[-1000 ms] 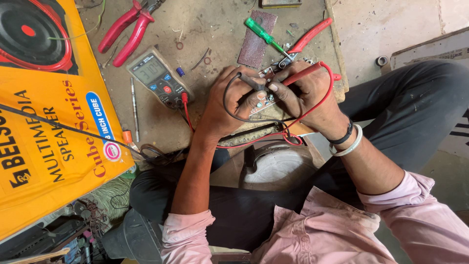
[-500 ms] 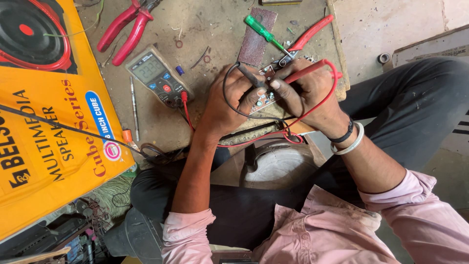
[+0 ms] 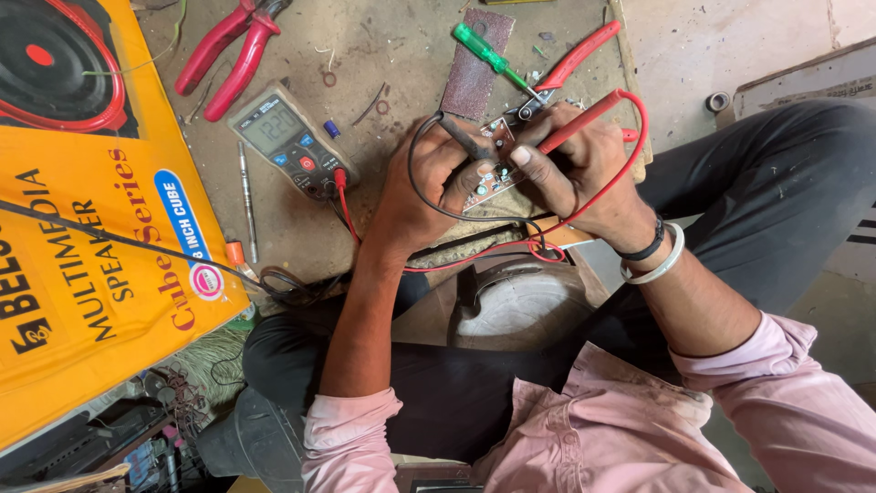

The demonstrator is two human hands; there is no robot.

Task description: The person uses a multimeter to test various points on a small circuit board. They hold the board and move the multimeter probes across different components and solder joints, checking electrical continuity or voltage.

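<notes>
My left hand [image 3: 422, 187] grips a black test probe [image 3: 463, 140] and presses its tip to a small circuit board [image 3: 494, 168] held between both hands. My right hand [image 3: 584, 162] holds a red test probe [image 3: 577, 125] with its tip on the same board. Red and black leads loop from the probes to a grey digital multimeter [image 3: 290, 141] lying on the worn wooden board to the left; its display is lit.
Red-handled pliers [image 3: 224, 55] lie at the top left, a green screwdriver [image 3: 488, 54] and red-handled cutters [image 3: 573, 62] above the hands, beside a strip of sandpaper [image 3: 472, 68]. A large orange speaker box [image 3: 78, 228] fills the left. A soldering iron [image 3: 246, 201] lies near the meter.
Both hands have shifted slightly on the board, with the probe tips moved to other spots. The view has edged a little closer.
</notes>
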